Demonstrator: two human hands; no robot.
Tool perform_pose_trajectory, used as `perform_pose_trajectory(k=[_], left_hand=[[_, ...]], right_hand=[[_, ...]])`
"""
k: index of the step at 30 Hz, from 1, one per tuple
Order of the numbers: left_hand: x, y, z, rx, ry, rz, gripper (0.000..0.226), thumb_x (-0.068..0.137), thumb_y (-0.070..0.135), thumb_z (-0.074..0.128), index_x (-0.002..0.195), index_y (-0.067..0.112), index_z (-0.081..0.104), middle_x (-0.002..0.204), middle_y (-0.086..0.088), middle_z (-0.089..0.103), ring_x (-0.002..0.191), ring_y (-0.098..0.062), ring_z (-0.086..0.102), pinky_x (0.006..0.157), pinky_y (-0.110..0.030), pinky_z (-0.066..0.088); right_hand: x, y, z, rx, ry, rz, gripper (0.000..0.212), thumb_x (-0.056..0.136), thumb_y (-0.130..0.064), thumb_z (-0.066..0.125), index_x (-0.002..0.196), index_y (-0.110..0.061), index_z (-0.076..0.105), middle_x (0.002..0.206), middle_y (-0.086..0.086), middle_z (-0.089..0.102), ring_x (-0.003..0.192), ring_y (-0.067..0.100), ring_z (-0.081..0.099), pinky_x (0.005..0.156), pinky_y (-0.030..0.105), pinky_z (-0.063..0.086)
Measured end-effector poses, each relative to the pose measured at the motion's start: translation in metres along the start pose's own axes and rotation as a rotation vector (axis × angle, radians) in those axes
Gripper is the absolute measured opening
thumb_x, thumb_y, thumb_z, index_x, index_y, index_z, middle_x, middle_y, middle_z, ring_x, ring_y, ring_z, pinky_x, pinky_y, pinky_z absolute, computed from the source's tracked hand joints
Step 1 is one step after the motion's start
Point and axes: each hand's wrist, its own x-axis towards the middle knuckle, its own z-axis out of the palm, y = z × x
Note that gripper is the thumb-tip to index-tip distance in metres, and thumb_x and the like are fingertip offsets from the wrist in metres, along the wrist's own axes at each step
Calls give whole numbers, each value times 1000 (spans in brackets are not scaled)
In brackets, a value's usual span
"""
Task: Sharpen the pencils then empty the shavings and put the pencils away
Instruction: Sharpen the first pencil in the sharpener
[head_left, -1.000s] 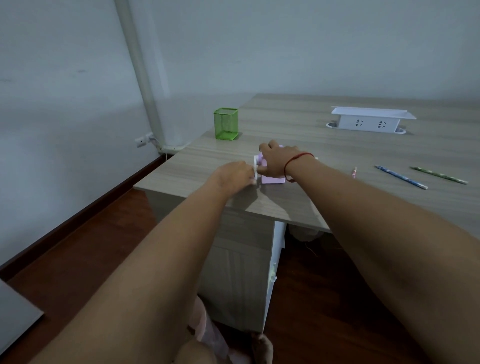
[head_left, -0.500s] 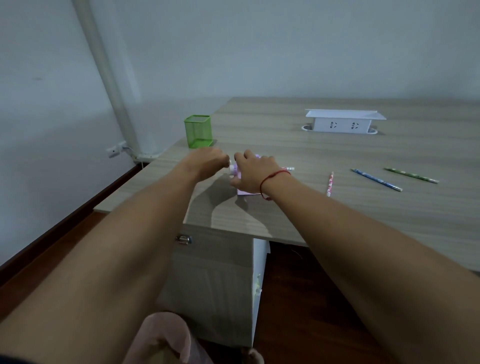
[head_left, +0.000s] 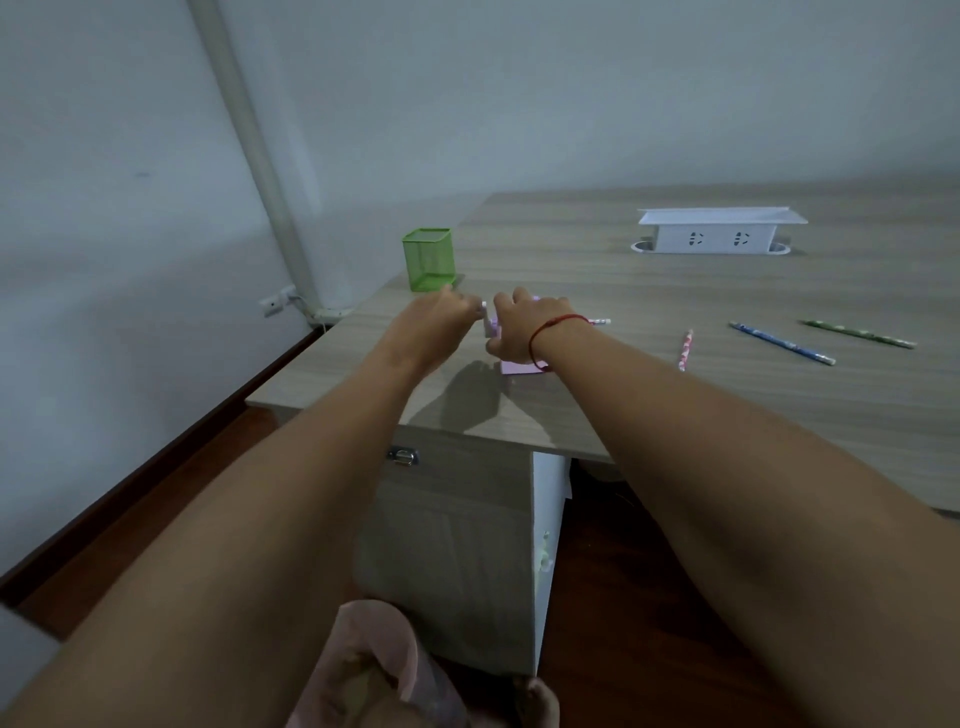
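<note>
The pink sharpener (head_left: 514, 368) stood near the front left corner of the desk (head_left: 623, 405), with an inserted pencil (head_left: 598, 321) protruding from its right side. The right hand (head_left: 519, 332) gripped its body from above. The left hand (head_left: 436, 319) pinched the crank (head_left: 487, 323). A red pencil (head_left: 685, 349), blue pencil (head_left: 782, 343) and green pencil (head_left: 857, 333) lay to the right.

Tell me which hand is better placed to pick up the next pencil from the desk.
Right hand. The pink pencil, the nearest loose one, lies on its side of the sharpener; the left hand grips the crank opposite.
</note>
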Motion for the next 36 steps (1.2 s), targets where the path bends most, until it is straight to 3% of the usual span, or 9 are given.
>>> perform_pose_trajectory(k=[6, 10, 14, 19, 23, 28, 31, 34, 36], left_hand=[[-28, 13, 13, -29, -59, 26, 27, 97, 6, 42, 118, 11, 59, 101, -17, 69, 94, -37, 64, 104, -40, 40], [-28, 8, 22, 77, -89, 148, 29, 89, -2, 53, 116, 5, 62, 104, -16, 70, 88, -34, 69, 95, -46, 51], [-23, 20, 20, 83, -325, 15, 29, 100, 14, 40, 119, 4, 60, 116, -16, 64, 109, -33, 60, 97, -42, 47], [-14, 19, 35, 32, -410, -80, 28, 100, 16, 40, 114, 8, 63, 116, -13, 63, 104, -28, 61, 89, -37, 49], [5, 14, 32, -107, -390, -282, 29, 98, 21, 42, 113, 6, 62, 111, -15, 64, 101, -32, 61, 83, -38, 48], [9, 16, 39, -129, -397, -329, 28, 97, 23, 43, 105, 6, 64, 107, -16, 64, 97, -30, 60, 79, -35, 44], [5, 15, 43, -154, -359, -331, 26, 95, 19, 44, 101, 7, 65, 108, -15, 64, 97, -30, 60, 74, -33, 39], [5, 14, 42, -130, -356, -313, 26, 95, 17, 44, 104, 5, 66, 110, -15, 64, 99, -31, 61, 79, -35, 46], [5, 16, 41, -99, -370, -307, 26, 96, 16, 45, 106, 4, 65, 111, -17, 65, 100, -32, 62, 83, -38, 49]], right_hand=[[2, 2, -1, 8, -29, -18, 55, 94, -45, 43, 138, -14, 36, 143, 11, 38, 127, 33, 47, 100, 45, 38], [3, 3, -1, 2, -47, -43, 56, 94, -45, 42, 139, -13, 35, 143, 11, 38, 126, 33, 48, 99, 45, 38], [3, 6, -2, 2, -49, -72, 54, 94, -43, 41, 139, -14, 36, 143, 11, 38, 124, 33, 49, 99, 46, 40], [4, 7, 2, 2, -15, -80, 52, 95, -43, 40, 139, -15, 36, 144, 10, 38, 126, 33, 48, 100, 45, 38], [7, 7, 5, 23, 6, -73, 52, 93, -44, 43, 136, -14, 39, 141, 10, 41, 125, 34, 48, 99, 44, 37], [10, 11, 3, 21, -6, -102, 54, 94, -46, 42, 137, -14, 37, 142, 10, 40, 123, 34, 50, 98, 44, 39], [8, 21, 4, 59, -19, -157, 75, 86, -49, 58, 145, -14, 28, 147, 11, 35, 122, 36, 52, 99, 44, 45], [4, 32, -7, 208, -93, -125, 103, 73, -33, 80, 150, -9, 16, 151, 14, 27, 127, 35, 48, 104, 43, 44], [5, 42, -17, 185, -137, -65, 90, 71, -24, 82, 142, -7, 31, 141, 15, 43, 122, 33, 52, 99, 39, 47]])
